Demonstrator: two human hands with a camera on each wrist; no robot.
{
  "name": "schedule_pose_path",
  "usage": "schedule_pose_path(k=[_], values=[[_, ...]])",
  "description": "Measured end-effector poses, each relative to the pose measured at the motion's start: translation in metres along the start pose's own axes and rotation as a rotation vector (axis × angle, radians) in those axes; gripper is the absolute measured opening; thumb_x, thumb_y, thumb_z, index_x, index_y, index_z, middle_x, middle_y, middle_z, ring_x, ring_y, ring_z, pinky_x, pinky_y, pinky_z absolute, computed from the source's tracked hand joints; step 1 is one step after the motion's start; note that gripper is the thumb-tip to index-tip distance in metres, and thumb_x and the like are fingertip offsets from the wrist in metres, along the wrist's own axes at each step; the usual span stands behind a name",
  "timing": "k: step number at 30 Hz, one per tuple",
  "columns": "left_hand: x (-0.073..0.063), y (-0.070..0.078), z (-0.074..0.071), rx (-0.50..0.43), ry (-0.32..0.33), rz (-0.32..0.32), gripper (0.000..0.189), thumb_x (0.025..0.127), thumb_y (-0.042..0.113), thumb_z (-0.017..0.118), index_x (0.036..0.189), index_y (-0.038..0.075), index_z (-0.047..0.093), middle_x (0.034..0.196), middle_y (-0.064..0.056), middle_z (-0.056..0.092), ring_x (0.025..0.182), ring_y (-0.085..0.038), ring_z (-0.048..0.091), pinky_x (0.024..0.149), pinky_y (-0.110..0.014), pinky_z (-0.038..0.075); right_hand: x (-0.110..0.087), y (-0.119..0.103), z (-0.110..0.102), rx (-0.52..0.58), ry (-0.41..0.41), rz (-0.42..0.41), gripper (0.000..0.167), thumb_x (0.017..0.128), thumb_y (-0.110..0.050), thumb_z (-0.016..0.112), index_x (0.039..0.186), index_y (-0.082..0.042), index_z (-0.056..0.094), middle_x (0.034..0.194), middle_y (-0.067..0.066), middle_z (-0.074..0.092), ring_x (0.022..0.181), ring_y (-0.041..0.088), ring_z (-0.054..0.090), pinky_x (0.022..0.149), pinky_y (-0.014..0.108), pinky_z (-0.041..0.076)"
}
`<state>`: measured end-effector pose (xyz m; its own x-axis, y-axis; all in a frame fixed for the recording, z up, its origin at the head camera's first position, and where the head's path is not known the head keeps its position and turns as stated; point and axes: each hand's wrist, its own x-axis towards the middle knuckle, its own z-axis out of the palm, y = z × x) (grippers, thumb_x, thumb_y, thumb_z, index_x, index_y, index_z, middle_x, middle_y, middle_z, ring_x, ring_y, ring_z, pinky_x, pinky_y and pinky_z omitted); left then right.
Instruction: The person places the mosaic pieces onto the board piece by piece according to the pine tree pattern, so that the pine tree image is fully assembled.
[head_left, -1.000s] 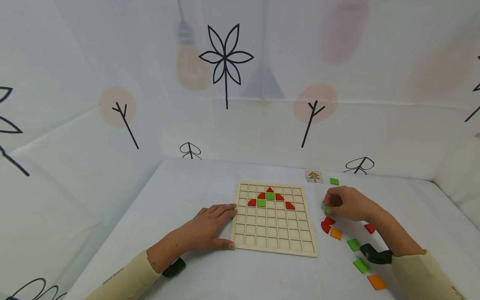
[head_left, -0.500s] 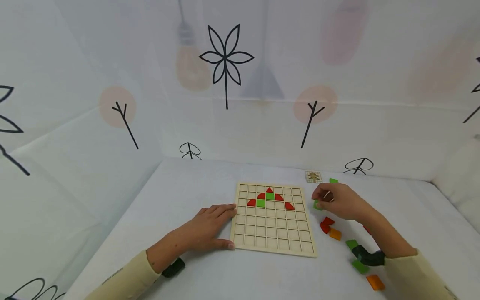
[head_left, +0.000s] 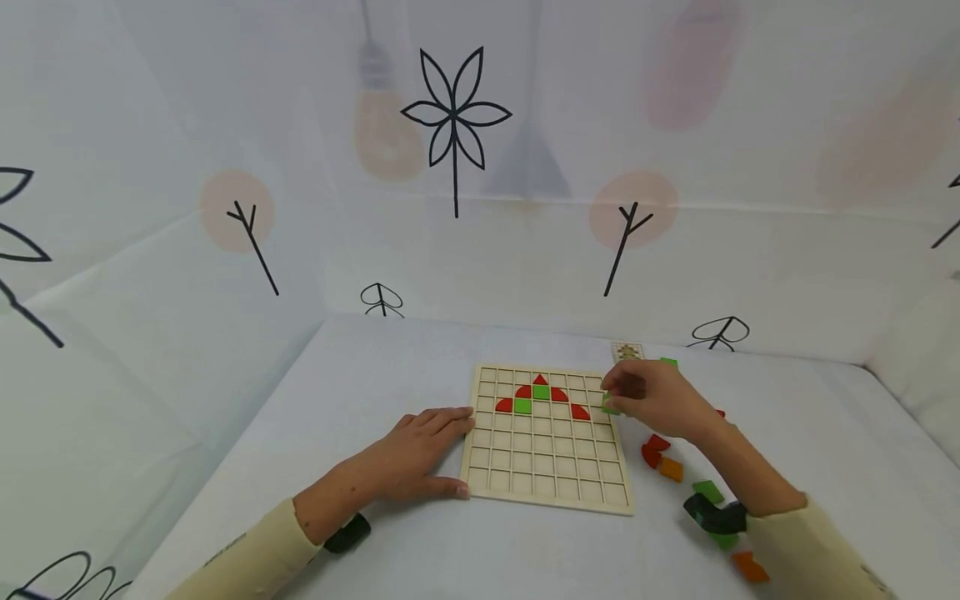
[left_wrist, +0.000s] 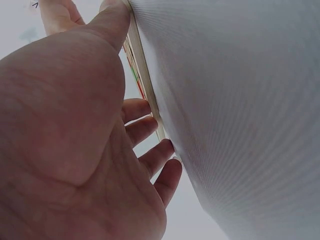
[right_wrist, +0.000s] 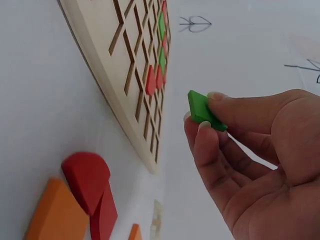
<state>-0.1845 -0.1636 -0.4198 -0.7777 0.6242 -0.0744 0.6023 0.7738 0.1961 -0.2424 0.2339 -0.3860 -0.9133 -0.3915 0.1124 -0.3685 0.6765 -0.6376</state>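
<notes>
A pale wooden grid board (head_left: 555, 454) lies flat on the white-covered table, with red and green pieces set in its upper cells. Along its left edge rests my left hand (head_left: 420, 454), the fingers extended and their tips touching the rim; the left wrist view shows the same hand (left_wrist: 85, 125) against the board's side. Between thumb and fingertips my right hand (head_left: 660, 400) pinches a green square tile (right_wrist: 202, 110). In the head view that tile appears over the board's upper right edge; the right wrist view shows it held up apart from the board.
Right of the board lie red pieces (head_left: 651, 454), orange tiles (head_left: 671, 469) and green tiles (head_left: 707, 491), some partly hidden by the right arm. A small pattern card (head_left: 627, 351) and another green tile (head_left: 669, 362) are behind the right hand. Patterned cloth walls surround the table.
My right hand has picked up the green tile from among the loose pieces and carried it left to the board's right edge. The left hand has stayed put.
</notes>
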Motion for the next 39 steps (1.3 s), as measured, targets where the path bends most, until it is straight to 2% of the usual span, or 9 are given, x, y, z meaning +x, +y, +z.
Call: schedule_pose_path(k=[4,12,23,32,39], values=[[0.0,0.001,-0.001,-0.002,0.002,0.001,0.096,0.093,0.071,0.065,0.167,0.02,0.033,0.175,0.004,0.025,0.158,-0.022,0.028,0.12,-0.054,0.035,0.005,-0.005,0.007,0.021,-0.002,-0.007,0.012,0.095,-0.006,0.078,0.105,-0.007,0.072,0.099,0.003,0.071,0.09,0.02,0.066,0.08,0.028,0.058],[0.001,0.0,-0.001,0.002,0.006,0.01,0.095,0.094,0.071,0.065,0.167,0.019,0.033,0.174,0.004,0.026,0.158,-0.023,0.029,0.119,-0.054,0.036,0.019,-0.013,0.022,0.018,-0.019,-0.02,0.012,0.097,-0.003,0.073,0.109,-0.005,0.075,0.105,0.003,0.073,0.094,0.019,0.067,0.088,0.036,0.058],[0.003,0.0,0.002,-0.013,-0.004,-0.002,0.096,0.093,0.072,0.066,0.167,0.02,0.033,0.174,0.004,0.026,0.158,-0.023,0.029,0.12,-0.054,0.036,0.038,-0.017,0.04,0.009,-0.02,-0.009,0.008,0.095,-0.004,0.076,0.1,-0.011,0.074,0.094,0.0,0.072,0.085,0.018,0.063,0.081,0.037,0.055],[0.002,0.0,0.003,0.006,-0.002,-0.008,0.096,0.093,0.073,0.065,0.167,0.02,0.033,0.174,0.005,0.026,0.158,-0.022,0.029,0.119,-0.054,0.037,0.039,-0.015,0.05,-0.001,-0.024,-0.013,0.009,0.094,-0.006,0.08,0.097,-0.011,0.073,0.09,-0.002,0.07,0.083,0.017,0.062,0.079,0.036,0.054],[0.002,0.001,0.001,0.009,-0.005,-0.011,0.096,0.093,0.072,0.065,0.167,0.021,0.033,0.174,0.005,0.026,0.158,-0.022,0.029,0.119,-0.054,0.037,0.038,-0.013,0.051,-0.027,-0.032,-0.034,0.008,0.093,-0.007,0.08,0.096,-0.01,0.074,0.086,-0.001,0.067,0.077,0.016,0.057,0.071,0.033,0.05]])
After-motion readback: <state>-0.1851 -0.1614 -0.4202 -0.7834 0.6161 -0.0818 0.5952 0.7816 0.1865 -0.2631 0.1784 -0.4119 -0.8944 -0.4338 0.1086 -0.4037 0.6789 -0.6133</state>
